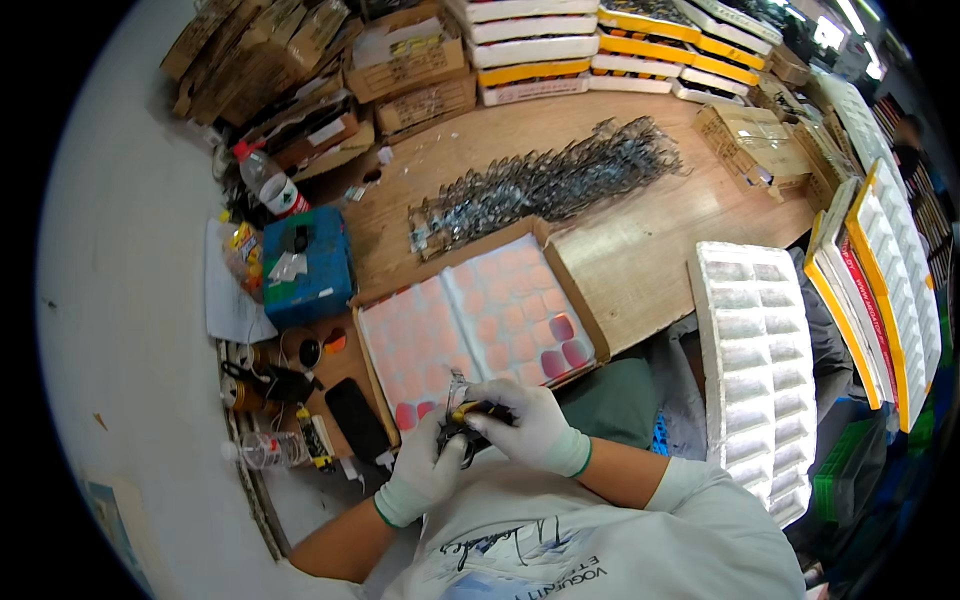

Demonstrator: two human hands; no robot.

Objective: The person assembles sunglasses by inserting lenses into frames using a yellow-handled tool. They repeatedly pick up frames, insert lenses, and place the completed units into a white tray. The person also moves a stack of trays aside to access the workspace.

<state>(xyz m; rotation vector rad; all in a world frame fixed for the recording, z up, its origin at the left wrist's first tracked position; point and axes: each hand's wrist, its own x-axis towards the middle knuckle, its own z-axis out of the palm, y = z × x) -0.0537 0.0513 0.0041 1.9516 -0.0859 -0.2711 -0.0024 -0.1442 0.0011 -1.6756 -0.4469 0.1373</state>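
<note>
Both hands wear white gloves with green cuffs and meet just in front of the lens box. My left hand [420,475] is closed round the lower left part of a dark glasses frame [488,408]. From the right, my right hand [530,430] pinches the same frame, thumb low and fingers over its top. A yellowish glint shows between the fingers; whether it is a lens or a reflection I cannot tell. Directly beyond lies an open carton [575,290] of tinted lenses in rows, pinkish under a pale covering, with several darker pink lenses [563,328] bare at the right.
A long row of glasses frames [540,180] lies behind the carton. At left are a blue box [310,265], a red-capped bottle [270,180] and a black phone [357,418]. A white foam tray [757,380] stands at right; stacked trays [530,55] and cardboard boxes [410,60] line the back.
</note>
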